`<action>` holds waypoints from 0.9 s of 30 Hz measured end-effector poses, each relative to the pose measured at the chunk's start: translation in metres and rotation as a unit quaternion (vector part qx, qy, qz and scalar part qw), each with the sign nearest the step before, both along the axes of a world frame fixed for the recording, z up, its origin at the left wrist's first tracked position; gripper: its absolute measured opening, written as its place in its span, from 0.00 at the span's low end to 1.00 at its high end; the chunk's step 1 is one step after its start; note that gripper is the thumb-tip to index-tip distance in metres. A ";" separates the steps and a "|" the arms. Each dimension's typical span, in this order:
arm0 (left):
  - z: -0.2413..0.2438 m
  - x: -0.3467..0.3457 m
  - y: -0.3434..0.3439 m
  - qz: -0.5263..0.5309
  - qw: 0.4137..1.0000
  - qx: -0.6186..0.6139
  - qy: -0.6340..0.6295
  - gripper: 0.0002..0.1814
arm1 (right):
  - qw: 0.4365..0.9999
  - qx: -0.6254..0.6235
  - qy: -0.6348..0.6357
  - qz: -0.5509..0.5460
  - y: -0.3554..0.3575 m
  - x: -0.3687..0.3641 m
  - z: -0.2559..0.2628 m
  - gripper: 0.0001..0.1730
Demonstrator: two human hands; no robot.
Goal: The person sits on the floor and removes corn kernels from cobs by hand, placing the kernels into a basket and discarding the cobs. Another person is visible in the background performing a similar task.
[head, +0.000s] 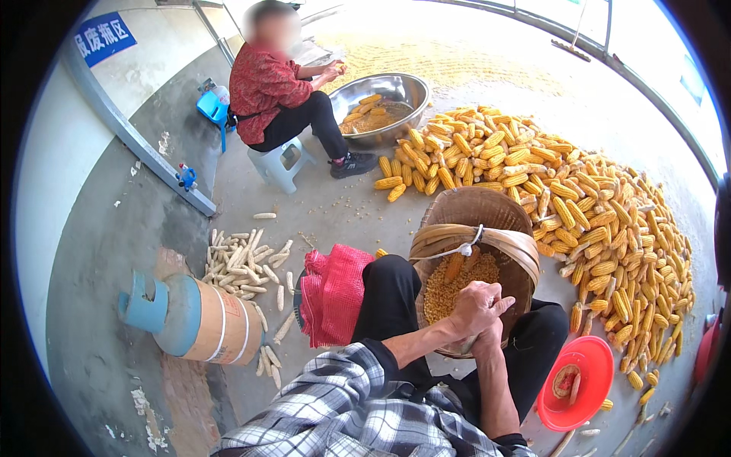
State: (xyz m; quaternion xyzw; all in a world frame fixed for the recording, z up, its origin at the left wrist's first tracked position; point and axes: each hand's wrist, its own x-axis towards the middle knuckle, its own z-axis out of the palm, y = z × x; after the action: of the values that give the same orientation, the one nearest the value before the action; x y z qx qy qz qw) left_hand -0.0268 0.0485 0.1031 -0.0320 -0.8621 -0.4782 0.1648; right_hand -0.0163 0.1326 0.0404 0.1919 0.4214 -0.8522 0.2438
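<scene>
My left hand [475, 308] and my right hand [487, 338] are pressed together above the near side of a woven bamboo basket [474, 208]. They close around a corn cob, mostly hidden by the fingers; a pale end of the cob [467, 344] shows below the left wrist. Loose yellow kernels [437, 291] cover the basket's bottom, and an ear of corn [454, 267] lies on them. The basket stands between my knees. Its wide strap handle [440, 241], tied with white cord, arches across the middle.
Whole ears form a large heap [594, 211] ahead and right. A red plastic basin [604, 365] sits by my right knee. Stripped cobs [243, 263], a gas cylinder [200, 317] and a red mesh sack [337, 291] lie left. Ahead, a seated person [265, 97] works beside a metal basin [420, 94].
</scene>
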 end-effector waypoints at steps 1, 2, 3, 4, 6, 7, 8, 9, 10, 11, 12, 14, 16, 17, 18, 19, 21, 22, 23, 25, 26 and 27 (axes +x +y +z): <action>-0.001 -0.001 0.001 -0.002 1.000 0.001 0.012 0.20 | 1.000 -0.010 0.001 -0.001 0.001 0.000 0.001 0.17; -0.003 -0.001 0.002 -0.003 1.000 0.002 0.025 0.21 | 1.000 -0.019 0.002 -0.002 0.001 0.000 0.003 0.16; -0.004 -0.002 0.002 -0.004 0.999 0.003 0.037 0.21 | 1.000 -0.028 0.003 -0.002 0.002 0.001 0.004 0.15; -0.005 -0.004 0.004 -0.011 0.999 0.049 -0.010 0.21 | 1.000 -0.018 -0.006 0.001 0.006 -0.001 0.002 0.14; -0.006 -0.007 0.000 -0.019 0.986 0.132 -0.103 0.20 | 1.000 -0.003 -0.025 0.014 0.009 -0.005 -0.003 0.13; -0.013 -0.008 -0.002 -0.012 0.968 0.229 -0.103 0.21 | 0.999 0.039 0.012 -0.034 0.002 -0.004 0.003 0.14; -0.024 -0.008 -0.004 -0.005 0.941 0.323 -0.102 0.21 | 0.988 0.116 0.104 -0.006 0.004 -0.005 -0.002 0.17; -0.021 -0.009 -0.007 0.000 0.905 0.412 -0.102 0.21 | 0.962 0.191 0.192 0.018 0.002 -0.005 0.003 0.20; -0.017 -0.010 -0.013 0.040 0.884 0.447 -0.128 0.20 | 0.950 0.221 0.222 0.003 -0.002 -0.005 0.009 0.23; -0.011 -0.014 -0.017 0.070 0.832 0.528 -0.157 0.19 | 0.927 0.264 0.264 0.015 -0.005 -0.003 0.016 0.23; -0.011 -0.018 -0.022 0.081 0.800 0.571 -0.167 0.19 | 0.901 0.309 0.304 0.031 -0.006 0.002 0.027 0.24; -0.008 -0.021 -0.024 0.102 0.747 0.636 -0.164 0.19 | 0.854 0.360 0.374 0.023 -0.012 0.010 0.030 0.26; 0.004 -0.016 -0.016 0.092 0.743 0.642 -0.164 0.20 | 0.867 0.344 0.360 -0.009 -0.012 0.010 0.024 0.25; 0.008 -0.013 -0.012 0.086 0.740 0.646 -0.164 0.21 | 0.872 0.338 0.353 -0.023 -0.010 0.008 0.019 0.25; 0.010 -0.010 -0.005 0.064 0.771 0.614 -0.156 0.19 | 0.910 0.269 0.311 -0.054 -0.014 0.004 0.013 0.23; 0.016 -0.009 0.003 0.068 0.782 0.600 -0.154 0.21 | 0.941 0.196 0.264 -0.083 -0.015 0.003 0.009 0.21; 0.007 -0.010 0.013 0.038 0.812 0.565 -0.139 0.22 | 0.941 0.231 0.223 -0.110 -0.015 0.001 0.010 0.20; 0.004 -0.011 0.015 0.036 0.825 0.547 -0.138 0.23 | 0.950 0.247 0.172 -0.083 -0.013 -0.002 0.005 0.20; 0.002 -0.011 0.016 0.034 0.837 0.529 -0.136 0.23 | 0.956 0.262 0.121 -0.055 -0.009 -0.006 -0.002 0.20; 0.001 -0.013 0.014 0.041 0.848 0.515 -0.119 0.23 | 0.974 0.225 0.034 -0.024 -0.009 -0.014 0.000 0.19; 0.001 -0.015 0.013 0.051 0.845 0.522 -0.103 0.23 | 0.984 0.177 -0.001 -0.018 -0.009 -0.019 0.003 0.19; 0.001 -0.015 0.014 0.061 0.841 0.531 -0.089 0.23 | 0.991 0.130 -0.039 -0.012 -0.007 -0.021 0.007 0.19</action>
State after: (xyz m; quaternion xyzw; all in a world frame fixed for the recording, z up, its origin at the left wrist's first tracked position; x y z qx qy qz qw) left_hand -0.0419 0.0622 0.1040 0.1556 -0.4873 -0.8524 0.1081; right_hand -0.0370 0.1254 0.0472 0.2600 0.5165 -0.7849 0.2224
